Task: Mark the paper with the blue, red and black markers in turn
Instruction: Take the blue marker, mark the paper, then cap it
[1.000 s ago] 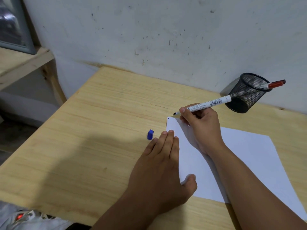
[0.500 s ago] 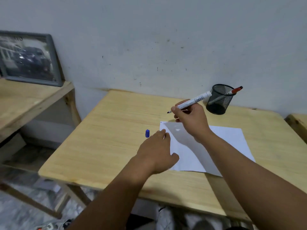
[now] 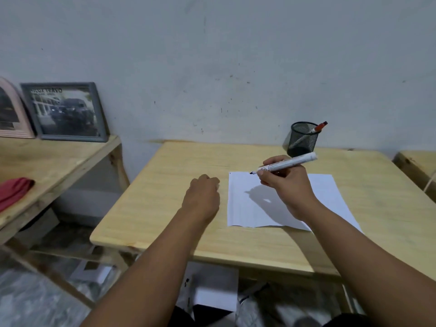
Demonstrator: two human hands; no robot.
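A white paper (image 3: 330,197) lies on the wooden table (image 3: 165,208), with a tiny dark mark at its far left corner. My right hand (image 3: 285,185) hovers over the paper's far edge and holds an uncapped white marker (image 3: 290,162), whose blue tip points left just above the sheet. My left hand (image 3: 203,194) rests on the table just left of the paper. Its fingers are curled over the spot where the blue cap lay, and the cap is hidden under them. A red marker (image 3: 319,127) stands in the black mesh pen cup (image 3: 303,140). No black marker is in view.
The pen cup stands at the table's back edge against the wall. A lower wooden shelf (image 3: 59,166) on the left carries a grey picture frame (image 3: 66,112) and a red cloth (image 3: 14,190). Another wooden surface (image 3: 417,166) adjoins on the right.
My head has pulled back, so the view is wider. My left hand slid left off the paper and closed over the blue cap. My right hand lifted the marker from the corner.
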